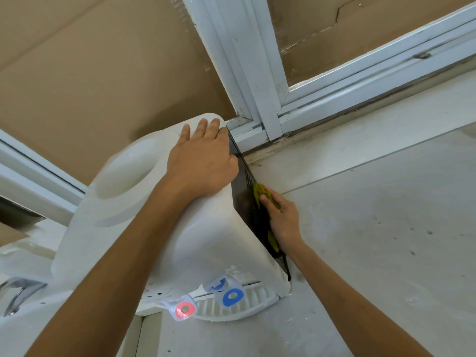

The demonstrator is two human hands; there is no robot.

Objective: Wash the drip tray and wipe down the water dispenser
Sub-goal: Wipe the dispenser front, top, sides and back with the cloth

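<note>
A white water dispenser (pixel 123 202) stands on the counter, seen from above, with a round recess in its top. My left hand (pixel 203 161) lies flat on its top back corner, fingers apart. My right hand (pixel 282 217) presses a yellow-green cloth (pixel 260 191) against the dispenser's black side panel (pixel 242 191). Low at the front sit a red tap lever (pixel 183 309) and a blue tap lever (pixel 231 295). Under them the white slotted drip tray (pixel 239 305) is seated in the dispenser.
A light stone counter (pixel 373 240) spreads to the right. White window frames (pixel 252 73) with brown cardboard behind them rise close behind the dispenser. A chrome sink tap (pixel 20 295) shows at the lower left.
</note>
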